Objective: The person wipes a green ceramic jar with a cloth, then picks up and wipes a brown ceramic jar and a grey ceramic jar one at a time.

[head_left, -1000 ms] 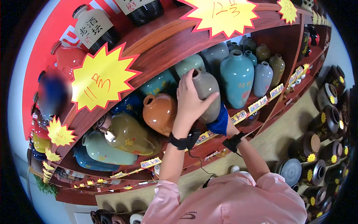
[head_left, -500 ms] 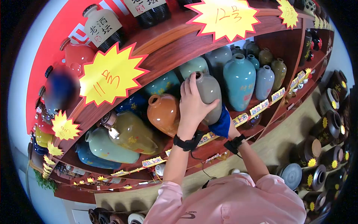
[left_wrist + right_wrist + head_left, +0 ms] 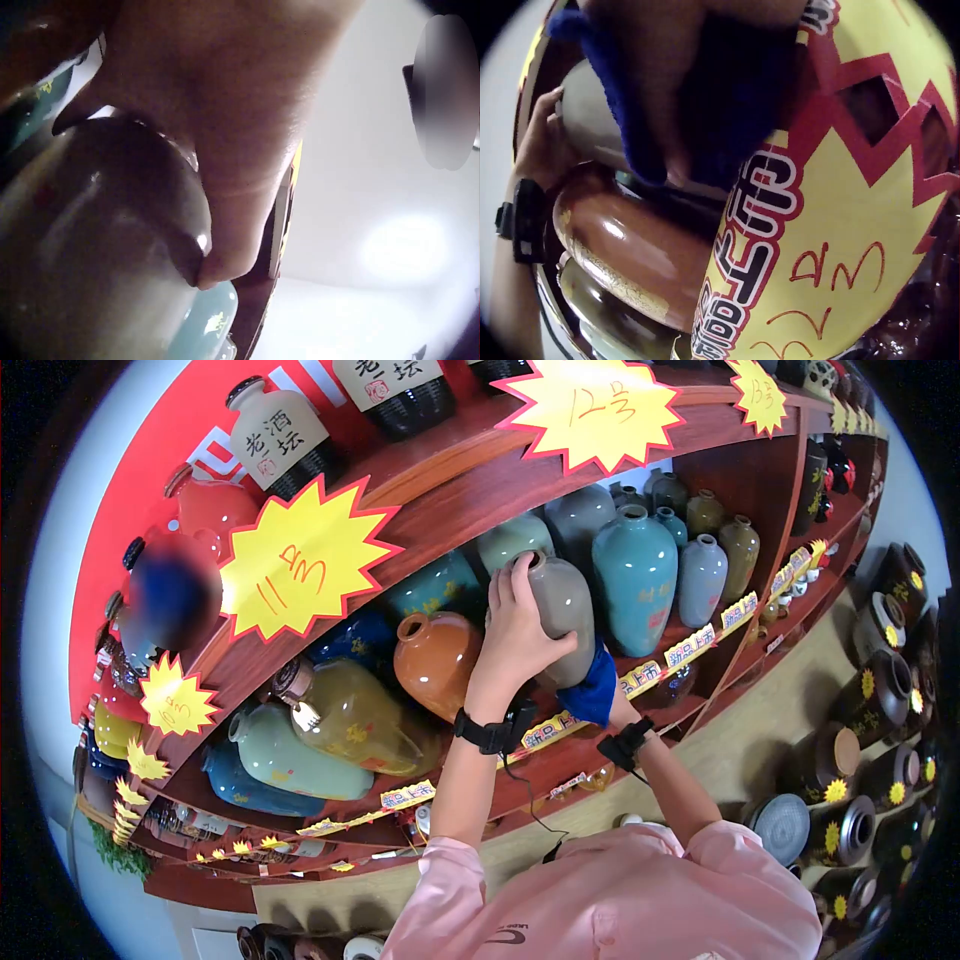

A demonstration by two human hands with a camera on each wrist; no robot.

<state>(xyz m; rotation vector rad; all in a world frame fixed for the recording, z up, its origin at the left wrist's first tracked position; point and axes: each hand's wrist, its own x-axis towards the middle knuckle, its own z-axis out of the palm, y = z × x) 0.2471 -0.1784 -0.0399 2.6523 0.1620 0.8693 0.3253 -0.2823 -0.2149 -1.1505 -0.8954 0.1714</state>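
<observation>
A glossy grey jar [image 3: 563, 610] is tilted at the front of the shelf, its mouth toward the back. My left hand [image 3: 522, 635] grips it near the neck, fingers over the far side and thumb along its upper body. In the left wrist view, the thumb presses the glaze of the jar [image 3: 97, 247]. Low on the jar, my right hand [image 3: 656, 75] holds a blue cloth [image 3: 592, 690] against its base. Most of the right hand is hidden behind the cloth in the head view. An orange jar [image 3: 437, 660] stands just left of my left hand.
A teal jar [image 3: 635, 580] and a pale blue jar [image 3: 703, 585] stand to the right. Olive [image 3: 360, 720] and pale green jars [image 3: 300, 750] lean at left. Yellow starburst signs [image 3: 305, 560] hang from the upper shelf; a label strip [image 3: 690, 647] lines the front edge.
The head view has shifted slightly. Both hands keep about the same hold on the grey jar and cloth, with hardly any movement.
</observation>
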